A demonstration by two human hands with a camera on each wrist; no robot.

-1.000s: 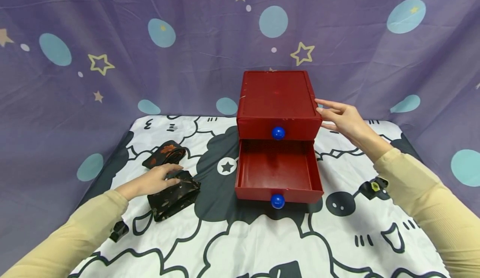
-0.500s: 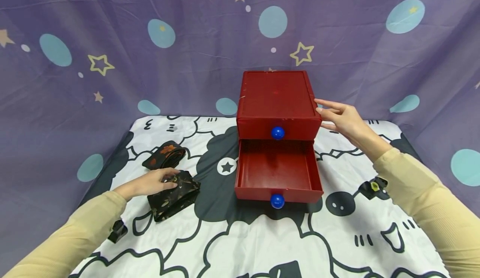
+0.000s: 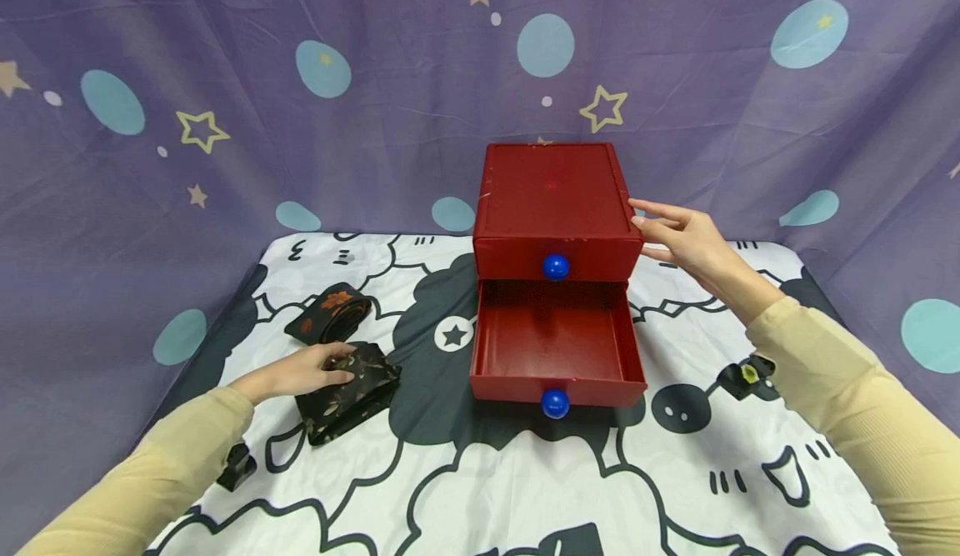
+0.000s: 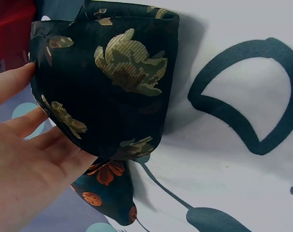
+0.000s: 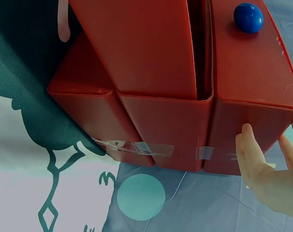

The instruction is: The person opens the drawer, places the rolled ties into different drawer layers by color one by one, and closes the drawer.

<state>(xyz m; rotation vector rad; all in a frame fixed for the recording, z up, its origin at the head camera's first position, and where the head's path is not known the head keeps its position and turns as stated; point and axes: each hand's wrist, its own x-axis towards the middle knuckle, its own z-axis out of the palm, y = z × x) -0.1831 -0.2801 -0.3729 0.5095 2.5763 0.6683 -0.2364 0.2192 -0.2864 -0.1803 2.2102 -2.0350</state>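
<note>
My left hand (image 3: 303,371) rests at the left side of a folded dark cloth with gold flowers (image 3: 352,398), thumb and fingers spread. In the left wrist view, its fingertips meet the edge of that folded cloth (image 4: 107,87). Just behind lies a rolled dark strip of cloth with orange flowers (image 3: 330,310). On the right, my right hand (image 3: 686,243) touches the side of a red drawer cabinet (image 3: 553,189) with extended fingers. Below the closed top drawer, another red drawer (image 3: 551,348) is pulled out and holds nothing. Both show blue knobs.
Everything stands on a white and dark cartoon-print cloth (image 3: 517,489). A purple curtain with stars and ovals (image 3: 420,64) hangs behind. In the right wrist view, clear tape (image 5: 160,150) runs along the side of the stacked red units.
My left hand has lowered slightly onto the folded cloth, its fingers drawing back a little to the left. The right hand, the cabinet and both cloths stay in place.
</note>
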